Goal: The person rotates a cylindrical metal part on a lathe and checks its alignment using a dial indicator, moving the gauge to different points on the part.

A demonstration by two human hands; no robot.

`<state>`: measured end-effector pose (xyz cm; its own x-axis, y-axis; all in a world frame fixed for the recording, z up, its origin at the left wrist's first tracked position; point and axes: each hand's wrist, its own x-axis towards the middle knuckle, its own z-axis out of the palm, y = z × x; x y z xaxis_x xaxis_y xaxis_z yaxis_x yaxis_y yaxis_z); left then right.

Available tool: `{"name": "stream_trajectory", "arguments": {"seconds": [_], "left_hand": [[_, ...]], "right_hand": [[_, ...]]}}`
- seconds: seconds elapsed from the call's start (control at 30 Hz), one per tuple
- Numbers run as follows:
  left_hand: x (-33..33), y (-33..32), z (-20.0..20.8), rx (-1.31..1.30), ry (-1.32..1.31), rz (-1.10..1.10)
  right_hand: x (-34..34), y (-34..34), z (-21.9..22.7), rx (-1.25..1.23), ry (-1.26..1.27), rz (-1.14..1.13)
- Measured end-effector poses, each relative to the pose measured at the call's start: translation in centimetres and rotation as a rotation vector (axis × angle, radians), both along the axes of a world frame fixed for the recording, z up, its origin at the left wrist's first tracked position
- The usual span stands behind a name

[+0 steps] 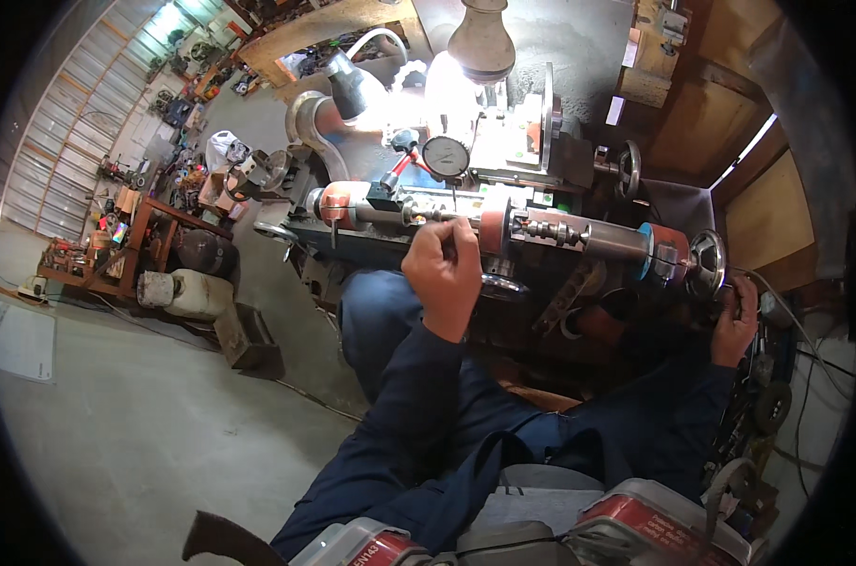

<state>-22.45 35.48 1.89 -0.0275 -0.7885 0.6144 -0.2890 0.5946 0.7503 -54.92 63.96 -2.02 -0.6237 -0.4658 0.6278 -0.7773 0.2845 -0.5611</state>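
My left hand is raised at the middle of a long bench machine, thumb and fingers pinched together close to a metal shaft. Whatever lies in the pinch is hidden. Just above the fingertips hangs a round dial gauge, its thin stem pointing down to the shaft. A red-and-black jointed holder stands beside the gauge. At the machine's right end, my right hand has its fingers closed at the lower rim of a shiny handwheel. Between the hands runs a steel cylinder with red end clamps.
A bright lamp lights the machine from behind, near a grinding-wheel disc. Another handwheel stands at the back right. To the left are a cluttered red-brown bench and a gas cylinder. Cables hang at far right.
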Motion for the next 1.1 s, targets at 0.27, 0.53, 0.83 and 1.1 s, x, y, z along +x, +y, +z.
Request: {"name": "stream_trajectory", "arguments": {"seconds": [0.27,0.53,0.83,1.1], "left_hand": [[-4.9,7.8,-2.8,-0.210,-0.369,-0.987],[-6.2,10.7,-6.0,-0.127,-0.792,-1.334],[-6.0,9.8,-5.8,-0.105,-0.814,-1.280],[-6.0,9.6,-5.5,-0.082,-0.804,-1.297]], "right_hand": [[-5.3,-3.3,-1.9,-0.198,-0.336,0.089],[-8.7,-2.7,-8.4,-0.479,-1.312,0.271],[-3.4,3.0,0.0,0.185,-0.654,0.354],[-6.8,-3.4,-0.2,0.024,-0.422,0.196]]}}
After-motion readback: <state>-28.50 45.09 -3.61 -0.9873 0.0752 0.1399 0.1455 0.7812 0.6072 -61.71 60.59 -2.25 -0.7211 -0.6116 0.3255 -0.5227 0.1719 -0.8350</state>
